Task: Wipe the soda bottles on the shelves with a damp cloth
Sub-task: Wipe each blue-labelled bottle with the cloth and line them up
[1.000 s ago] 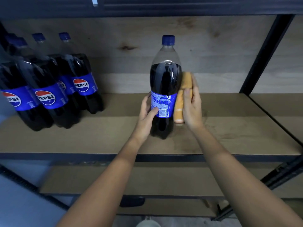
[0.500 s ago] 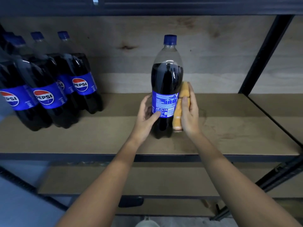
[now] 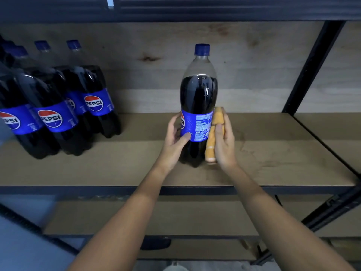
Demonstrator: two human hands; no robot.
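Orange cloth, folded long, is sandwiched between the right hand and the right side of the soda bottle; fingers and thumb curl over the cloth, pressing it to the label and lower body. Bottle stands upright on the wooden shelf, roughly mid-board, blue cap up, dark cola to the shoulder. Left hand cups the bottle's left side at label height, thumb across the blue label front, fingers wrapped toward the back. Well left of this bottle, a cluster of other Pepsi bottles stands on the same shelf, near the back panel. Right of the bottle, a black upright post borders the shelf.
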